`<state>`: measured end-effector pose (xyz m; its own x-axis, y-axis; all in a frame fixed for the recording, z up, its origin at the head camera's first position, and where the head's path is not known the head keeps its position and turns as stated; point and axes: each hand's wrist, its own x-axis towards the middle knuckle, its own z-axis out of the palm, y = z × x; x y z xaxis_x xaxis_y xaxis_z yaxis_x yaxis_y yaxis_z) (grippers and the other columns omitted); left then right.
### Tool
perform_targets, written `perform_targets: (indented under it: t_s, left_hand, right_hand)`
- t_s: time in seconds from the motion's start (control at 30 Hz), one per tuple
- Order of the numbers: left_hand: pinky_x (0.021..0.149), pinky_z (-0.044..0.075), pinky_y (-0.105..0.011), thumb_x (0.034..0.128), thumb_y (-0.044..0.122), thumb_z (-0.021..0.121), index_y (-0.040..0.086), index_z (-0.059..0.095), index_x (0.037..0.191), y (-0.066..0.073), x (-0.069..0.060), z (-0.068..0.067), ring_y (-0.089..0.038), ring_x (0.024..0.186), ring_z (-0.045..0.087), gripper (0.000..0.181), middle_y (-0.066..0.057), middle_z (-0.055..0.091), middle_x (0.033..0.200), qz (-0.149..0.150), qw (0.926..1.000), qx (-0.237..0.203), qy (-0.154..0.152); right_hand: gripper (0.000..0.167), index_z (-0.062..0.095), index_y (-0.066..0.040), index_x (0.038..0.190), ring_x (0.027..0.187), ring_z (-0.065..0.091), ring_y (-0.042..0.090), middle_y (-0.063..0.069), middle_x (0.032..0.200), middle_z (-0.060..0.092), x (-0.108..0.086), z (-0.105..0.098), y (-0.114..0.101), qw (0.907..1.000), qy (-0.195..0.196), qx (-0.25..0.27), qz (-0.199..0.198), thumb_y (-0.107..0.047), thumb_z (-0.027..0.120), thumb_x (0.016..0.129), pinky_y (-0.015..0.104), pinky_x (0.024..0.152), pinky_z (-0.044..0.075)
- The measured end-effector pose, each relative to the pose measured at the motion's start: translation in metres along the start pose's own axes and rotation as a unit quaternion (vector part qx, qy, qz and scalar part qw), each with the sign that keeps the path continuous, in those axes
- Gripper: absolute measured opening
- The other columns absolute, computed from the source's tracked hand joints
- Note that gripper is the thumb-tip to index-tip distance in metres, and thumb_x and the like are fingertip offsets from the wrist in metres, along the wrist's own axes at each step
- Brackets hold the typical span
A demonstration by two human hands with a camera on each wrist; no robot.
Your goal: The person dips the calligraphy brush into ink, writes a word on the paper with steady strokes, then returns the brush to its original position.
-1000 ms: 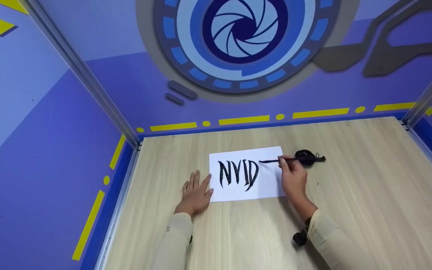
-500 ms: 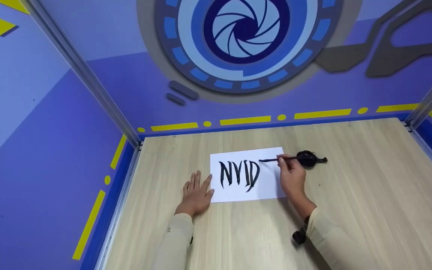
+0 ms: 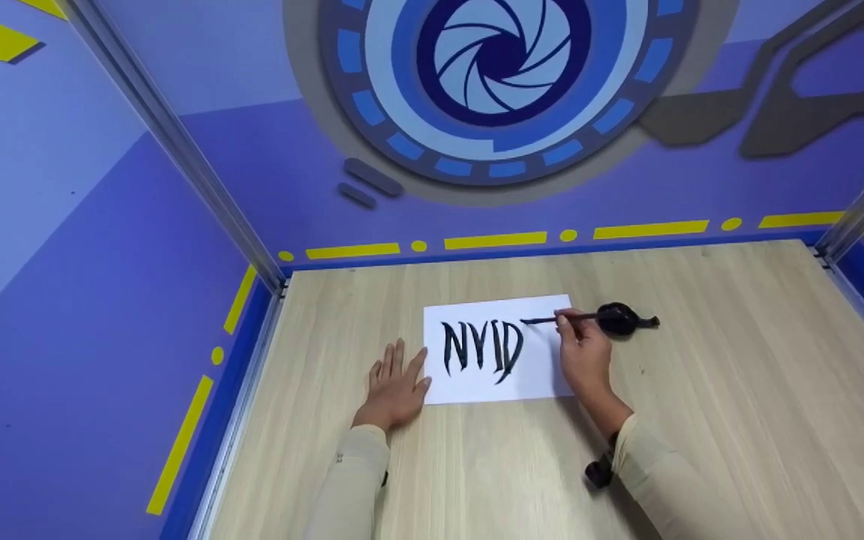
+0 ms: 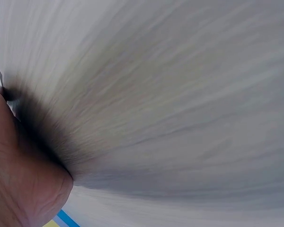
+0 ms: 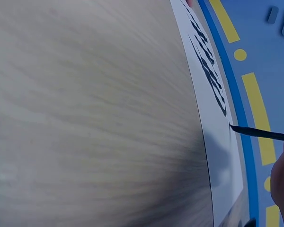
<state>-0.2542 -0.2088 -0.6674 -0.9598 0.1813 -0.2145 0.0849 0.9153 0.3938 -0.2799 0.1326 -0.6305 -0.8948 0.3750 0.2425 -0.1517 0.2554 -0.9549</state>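
A white sheet of paper (image 3: 469, 390) lies on the table, with black brushed letters (image 3: 481, 349) reading "NVID" across it. My right hand (image 3: 586, 356) pinches the dark handle of a writing brush (image 3: 541, 320) over the paper's right side. The brush's tip is just right of the top of the "D"; in the right wrist view the brush (image 5: 255, 133) points at the sheet (image 5: 217, 156), at or very near its surface. Flat on the table with spread fingers, my left hand (image 3: 394, 390) touches the paper's left edge with thumb and forefinger.
A round black pot (image 3: 617, 319) with a stub at its right side stands just right of the paper, partly behind the brush handle. The wooden table (image 3: 739, 390) is bordered by blue-purple walls (image 3: 252, 172) at the back and sides.
The brush tip stays close to the same place by the "D", and the right hand shifts only slightly. The whole view drifts a little; the left hand keeps its place on the paper's edge.
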Motion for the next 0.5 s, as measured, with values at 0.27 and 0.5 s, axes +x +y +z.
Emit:
perform_targets:
  t_s: [0.27, 0.5]
  left_hand:
    - [0.136, 0.000, -0.063, 0.1135, 0.050, 0.034, 0.033, 0.022, 0.172, -0.0002, 0.0008, 0.0009, -0.037, 0.170, -0.008, 0.062, -0.014, -0.007, 0.183, 0.001, 1.0000, -0.004, -0.002]
    - [0.134, 0.000, -0.065, 0.1132, 0.048, 0.036, 0.031, 0.023, 0.172, 0.0009, -0.0030, -0.0033, -0.040, 0.170, -0.007, 0.062, -0.017, -0.006, 0.182, 0.011, 0.9997, -0.022, 0.000]
  right_hand:
    - [0.017, 0.079, -0.008, 0.118, 0.092, 0.066, 0.002, 0.014, 0.115, 0.080, -0.0008, -0.0019, 0.0019, 0.9985, 0.001, -0.051, -0.018, -0.012, 0.068, 0.105, 0.005, 0.083, 0.046]
    - [0.015, 0.081, -0.006, 0.114, 0.093, 0.069, 0.012, 0.015, 0.114, 0.081, -0.0044, -0.0006, 0.0032, 0.9965, 0.008, -0.056, -0.062, -0.009, 0.070, 0.103, 0.007, 0.081, 0.045]
